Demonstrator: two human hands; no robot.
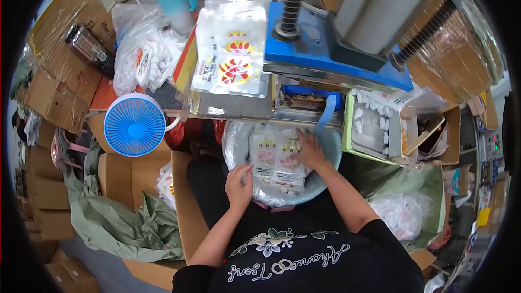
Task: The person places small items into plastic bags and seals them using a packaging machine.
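A plastic-lined basin (321, 184) sits between my knees with printed pouches (265, 157) lying inside, some small white pieces below them. My right hand (310, 151) reaches over the basin's right side, fingers apart, at the edge of the pouches. At the left rim is my left hand (239, 185), its fingers curled in toward the thumb. Whatever may be between those fingers is hidden. A stack of flat printed pouches (230, 49) lies on the bench above the basin.
A press with a blue plate (320, 40) stands over the bench. To its right is a green-edged box (374, 125) of white spouts. A blue fan (134, 125) stands at left, near a bag of white parts (154, 57). An open carton (122, 179) is beside my left leg.
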